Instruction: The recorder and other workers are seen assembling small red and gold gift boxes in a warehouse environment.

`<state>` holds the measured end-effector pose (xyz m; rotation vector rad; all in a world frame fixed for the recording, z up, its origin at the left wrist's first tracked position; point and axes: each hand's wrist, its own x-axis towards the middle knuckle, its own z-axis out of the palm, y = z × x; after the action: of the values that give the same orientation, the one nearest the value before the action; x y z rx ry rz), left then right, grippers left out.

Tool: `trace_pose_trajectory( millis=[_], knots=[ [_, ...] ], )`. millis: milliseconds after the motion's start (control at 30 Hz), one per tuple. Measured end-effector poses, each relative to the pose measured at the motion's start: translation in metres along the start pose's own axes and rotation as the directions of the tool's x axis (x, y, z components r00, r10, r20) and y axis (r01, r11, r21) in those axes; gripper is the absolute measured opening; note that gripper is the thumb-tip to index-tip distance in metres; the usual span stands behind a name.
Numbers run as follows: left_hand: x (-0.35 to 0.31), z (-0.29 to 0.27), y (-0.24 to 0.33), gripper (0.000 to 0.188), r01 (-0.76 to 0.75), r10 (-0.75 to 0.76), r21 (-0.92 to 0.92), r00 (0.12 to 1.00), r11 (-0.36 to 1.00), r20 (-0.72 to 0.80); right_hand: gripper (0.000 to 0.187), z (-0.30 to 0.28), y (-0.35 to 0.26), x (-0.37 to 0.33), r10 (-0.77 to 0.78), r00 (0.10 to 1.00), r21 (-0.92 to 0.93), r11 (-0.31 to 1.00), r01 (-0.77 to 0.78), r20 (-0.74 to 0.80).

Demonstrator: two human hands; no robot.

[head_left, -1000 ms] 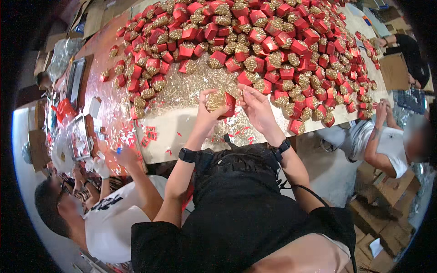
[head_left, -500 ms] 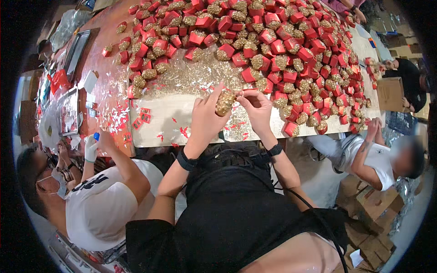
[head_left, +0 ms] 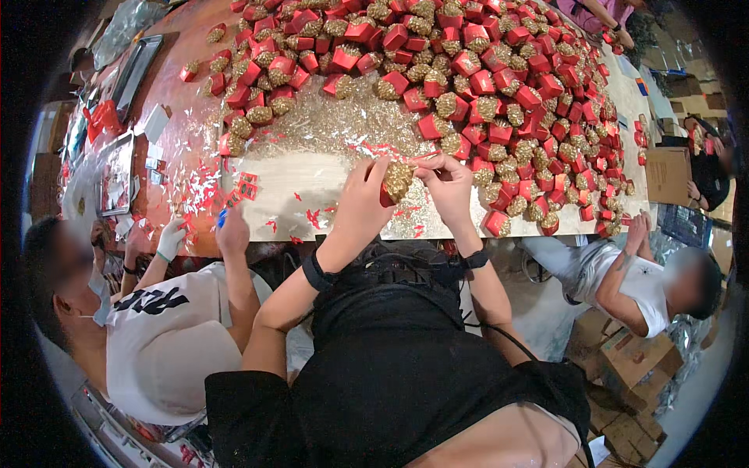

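One gold-topped red ornament [head_left: 399, 182] sits in our curled left hand [head_left: 363, 203], before the ornament pile [head_left: 499, 93]; our right hand [head_left: 450, 187] pinches beside it, contents unclear; red scraps [head_left: 314, 218] lie nearer us than the pile.

We looked down from the wearer's head through the left fisheye lens, facing forward across the tabletop [head_left: 300, 183]. Nearest us, the black shirt [head_left: 406, 351] filled the lower middle; the left grip [head_left: 363, 201] and right grip [head_left: 450, 189] sat near the centre. The upper edge cut off the red-and-gold heap [head_left: 507, 101], and a black border [head_left: 11, 234] rounded our field.
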<state>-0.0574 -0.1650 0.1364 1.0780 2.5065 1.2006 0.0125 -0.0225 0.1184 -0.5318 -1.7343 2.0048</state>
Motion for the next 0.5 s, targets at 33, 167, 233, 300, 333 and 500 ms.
trace_pose_trajectory(
  millis=[33, 167, 233, 300, 333, 500],
  knots=[
    [-0.002, 0.0, 0.0, 0.056, 0.005, -0.005, 0.001, 1.0, 1.0, -0.001, 0.004, -0.003, -0.004, 0.0, 0.023, 0.999, -0.072, 0.997, -0.021, 0.032],
    [-0.002, 0.003, 0.006, 0.06, -0.018, 0.018, 0.0, 0.999, 1.0, 0.027, 0.01, -0.009, -0.007, 0.001, 0.07, 0.996, -0.124, 0.99, -0.062, 0.062],
    [-0.005, 0.012, 0.003, 0.063, -0.008, 0.009, -0.016, 0.998, 1.0, 0.066, 0.01, -0.012, -0.008, 0.0, 0.035, 0.998, -0.106, 0.994, -0.03, 0.048],
    [-0.005, 0.015, 0.013, 0.065, -0.009, 0.012, -0.04, 0.997, 0.999, 0.074, 0.005, -0.016, -0.006, -0.002, -0.023, 1.0, -0.141, 0.99, 0.023, 0.007],
    [-0.006, 0.014, 0.015, 0.067, -0.017, 0.023, -0.072, 0.996, 0.997, 0.082, 0.003, -0.018, -0.004, -0.005, -0.049, 0.999, -0.126, 0.991, 0.048, -0.004],
    [0.012, -0.004, -0.002, 0.076, -0.246, 0.262, -0.099, 0.936, 0.964, 0.234, 0.002, -0.031, 0.0, -0.028, 0.073, 0.996, -0.28, 0.956, -0.083, -0.047]
  ],
)
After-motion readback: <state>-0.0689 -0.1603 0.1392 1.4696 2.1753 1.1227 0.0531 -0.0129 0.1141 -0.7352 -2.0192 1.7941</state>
